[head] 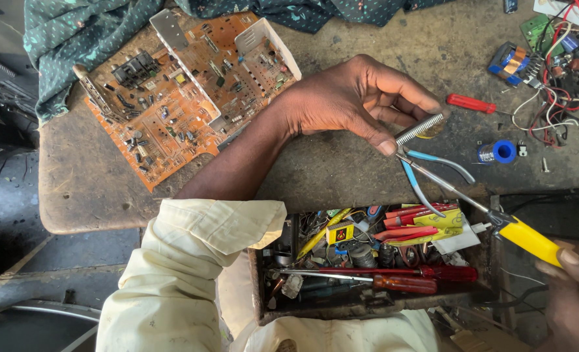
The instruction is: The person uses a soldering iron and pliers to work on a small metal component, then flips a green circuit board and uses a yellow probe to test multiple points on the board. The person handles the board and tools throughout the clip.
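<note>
My left hand (351, 98) reaches over the worn workbench (94, 189) and pinches a small ribbed metal part (420, 128) between thumb and fingers. My right hand (573, 293), at the lower right corner, grips the yellow handle of a soldering iron (527, 240). Its thin metal shaft slants up to the left and its tip ends just below the ribbed part. Blue-handled pliers (433, 171) lie under the shaft, jaws close to the part; I cannot tell whether they clamp it.
An orange circuit board (172, 98) with metal brackets lies at the upper left, by a green patterned cloth (74, 32). A red screwdriver (472, 103), a blue solder spool (498, 152) and tangled wires (563, 85) lie at the right. An open toolbox (368, 261) holds screwdrivers.
</note>
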`<state>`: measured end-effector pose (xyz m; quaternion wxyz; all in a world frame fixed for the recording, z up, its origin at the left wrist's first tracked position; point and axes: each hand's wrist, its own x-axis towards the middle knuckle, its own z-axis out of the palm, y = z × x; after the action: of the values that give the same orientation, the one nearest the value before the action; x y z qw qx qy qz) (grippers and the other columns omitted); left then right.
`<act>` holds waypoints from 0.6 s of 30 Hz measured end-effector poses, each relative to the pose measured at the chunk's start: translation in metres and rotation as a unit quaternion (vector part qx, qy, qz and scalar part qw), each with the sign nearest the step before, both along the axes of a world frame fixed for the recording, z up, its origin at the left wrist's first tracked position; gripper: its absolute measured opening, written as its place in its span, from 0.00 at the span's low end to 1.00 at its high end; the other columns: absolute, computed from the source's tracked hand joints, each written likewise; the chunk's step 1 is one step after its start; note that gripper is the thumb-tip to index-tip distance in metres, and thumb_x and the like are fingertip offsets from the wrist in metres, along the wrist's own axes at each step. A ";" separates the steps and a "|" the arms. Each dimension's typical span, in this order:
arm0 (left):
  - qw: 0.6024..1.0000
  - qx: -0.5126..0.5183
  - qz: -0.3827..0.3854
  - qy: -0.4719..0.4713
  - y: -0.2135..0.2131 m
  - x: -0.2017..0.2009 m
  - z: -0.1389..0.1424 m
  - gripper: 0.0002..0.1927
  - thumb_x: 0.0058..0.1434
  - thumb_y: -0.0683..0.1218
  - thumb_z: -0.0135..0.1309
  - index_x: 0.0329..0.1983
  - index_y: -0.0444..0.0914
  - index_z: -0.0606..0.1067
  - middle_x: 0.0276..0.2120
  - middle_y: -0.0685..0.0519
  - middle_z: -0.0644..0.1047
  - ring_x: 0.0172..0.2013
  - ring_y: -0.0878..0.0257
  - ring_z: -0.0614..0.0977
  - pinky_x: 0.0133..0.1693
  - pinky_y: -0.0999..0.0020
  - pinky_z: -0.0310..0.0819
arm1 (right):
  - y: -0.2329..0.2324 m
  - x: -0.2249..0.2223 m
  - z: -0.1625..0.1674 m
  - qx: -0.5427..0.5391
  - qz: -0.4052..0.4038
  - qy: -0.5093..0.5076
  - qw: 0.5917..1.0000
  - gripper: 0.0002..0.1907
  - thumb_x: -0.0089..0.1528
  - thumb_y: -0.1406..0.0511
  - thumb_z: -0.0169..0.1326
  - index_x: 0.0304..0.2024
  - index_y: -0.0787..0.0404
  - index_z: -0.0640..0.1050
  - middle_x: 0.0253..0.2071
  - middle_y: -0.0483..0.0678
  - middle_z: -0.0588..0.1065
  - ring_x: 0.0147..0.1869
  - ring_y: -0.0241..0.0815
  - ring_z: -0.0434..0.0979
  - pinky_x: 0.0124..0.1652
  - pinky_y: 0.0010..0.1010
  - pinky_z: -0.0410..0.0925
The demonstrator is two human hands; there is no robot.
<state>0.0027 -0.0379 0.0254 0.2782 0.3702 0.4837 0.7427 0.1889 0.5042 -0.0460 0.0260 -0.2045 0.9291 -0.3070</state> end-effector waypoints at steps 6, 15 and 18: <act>1.000 -0.003 0.000 0.003 0.001 -0.001 -0.003 0.35 0.56 0.33 0.73 0.66 0.31 0.73 0.62 0.42 0.78 0.64 0.55 0.80 0.70 0.58 0.71 | -0.021 0.012 -0.003 -0.025 -0.048 0.084 0.995 0.19 0.67 0.74 0.51 0.61 0.65 0.71 0.42 0.59 0.79 0.39 0.43 0.82 0.42 0.29 0.77; 1.000 -0.009 -0.003 0.004 0.001 0.000 -0.002 0.35 0.55 0.34 0.73 0.66 0.30 0.74 0.62 0.41 0.78 0.64 0.55 0.80 0.70 0.58 0.71 | -0.075 0.024 0.017 -0.090 -0.086 0.135 0.983 0.13 0.77 0.76 0.49 0.64 0.66 0.71 0.48 0.59 0.78 0.51 0.42 0.81 0.53 0.25 0.75; 1.000 -0.014 0.009 0.014 0.001 0.000 0.001 0.34 0.54 0.34 0.73 0.65 0.30 0.74 0.62 0.42 0.78 0.63 0.55 0.81 0.69 0.58 0.71 | -0.092 0.020 0.031 -0.045 -0.067 0.182 0.980 0.15 0.74 0.77 0.52 0.62 0.66 0.71 0.45 0.60 0.76 0.47 0.42 0.80 0.47 0.24 0.73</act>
<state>0.0027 -0.0365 0.0259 0.2698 0.3720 0.5013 0.7331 0.2094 0.4123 -0.0150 -0.1741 -0.1949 0.9151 -0.3072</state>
